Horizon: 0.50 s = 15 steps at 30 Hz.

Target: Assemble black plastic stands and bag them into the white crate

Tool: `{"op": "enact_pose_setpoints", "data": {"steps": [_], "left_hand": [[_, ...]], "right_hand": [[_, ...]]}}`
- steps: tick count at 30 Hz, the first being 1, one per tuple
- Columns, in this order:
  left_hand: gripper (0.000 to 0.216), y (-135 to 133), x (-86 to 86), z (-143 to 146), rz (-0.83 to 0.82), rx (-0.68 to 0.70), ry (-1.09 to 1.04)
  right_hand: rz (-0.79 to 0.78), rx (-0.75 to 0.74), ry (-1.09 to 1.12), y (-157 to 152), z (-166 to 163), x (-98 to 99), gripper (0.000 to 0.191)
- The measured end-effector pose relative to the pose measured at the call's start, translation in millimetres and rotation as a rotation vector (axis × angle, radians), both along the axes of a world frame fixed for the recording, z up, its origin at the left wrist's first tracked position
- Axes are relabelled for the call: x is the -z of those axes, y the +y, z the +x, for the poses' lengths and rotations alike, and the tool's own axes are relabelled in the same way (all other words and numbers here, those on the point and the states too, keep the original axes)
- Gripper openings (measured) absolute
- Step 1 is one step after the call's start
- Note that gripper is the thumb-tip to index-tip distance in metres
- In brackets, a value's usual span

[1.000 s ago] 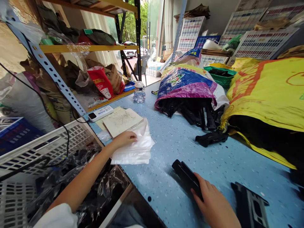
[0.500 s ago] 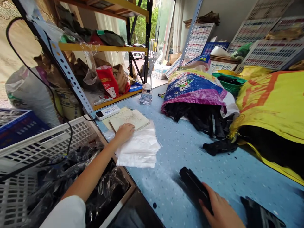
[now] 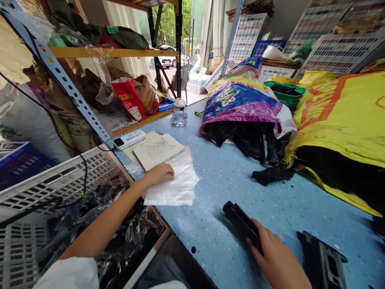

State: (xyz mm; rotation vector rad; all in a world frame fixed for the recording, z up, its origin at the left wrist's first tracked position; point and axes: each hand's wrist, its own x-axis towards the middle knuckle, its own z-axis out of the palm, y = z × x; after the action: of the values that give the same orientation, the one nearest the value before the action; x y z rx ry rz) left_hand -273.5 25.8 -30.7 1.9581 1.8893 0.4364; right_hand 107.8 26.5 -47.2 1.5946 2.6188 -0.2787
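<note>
My left hand [image 3: 160,175] rests on a stack of thin white plastic bags [image 3: 177,188], its fingers curled under. Whether a bag is caught between them is hidden. Just beyond the hand lies a worn, stained cream-coloured pad [image 3: 159,150], partly over the stack. My right hand [image 3: 275,257] grips a long black plastic part [image 3: 240,222] by its near end, tilted above the blue table. To the right of that hand, another black plastic part [image 3: 325,261] with a slot lies on the table.
Black parts [image 3: 264,148] spill from a blue and purple sack [image 3: 228,100]. A yellow sack [image 3: 345,116] gapes at the right. A clear bottle [image 3: 179,114] and a white device [image 3: 130,139] stand beyond the pad. At the left, a white crate [image 3: 87,170] adjoins the table edge.
My left hand has slid from the edge of the pad toward me onto the white bags, and its fingers have curled. My right hand still holds the black part. The view has shifted slightly.
</note>
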Motion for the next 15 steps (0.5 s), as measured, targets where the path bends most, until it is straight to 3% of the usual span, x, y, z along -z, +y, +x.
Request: {"op": "enact_pose_setpoints", "data": {"steps": [3,10,15], "left_hand": [[0.019,2.4,-1.4,-4.2,-0.041,-0.046,-0.104],[0.026,3.8,-0.9,-10.2,-0.083,-0.301,-0.325],[0.027,4.4,-2.9,-9.8,-0.146,-0.315,-0.41]], "right_hand": [[-0.008,0.001,-0.004,-0.3,-0.2,-1.4,0.043],[-0.044,0.009,0.015,0.8,-0.1,-1.3,0.043],[-0.026,0.007,-0.012,-0.3,-1.7,-3.3,0.043]]}}
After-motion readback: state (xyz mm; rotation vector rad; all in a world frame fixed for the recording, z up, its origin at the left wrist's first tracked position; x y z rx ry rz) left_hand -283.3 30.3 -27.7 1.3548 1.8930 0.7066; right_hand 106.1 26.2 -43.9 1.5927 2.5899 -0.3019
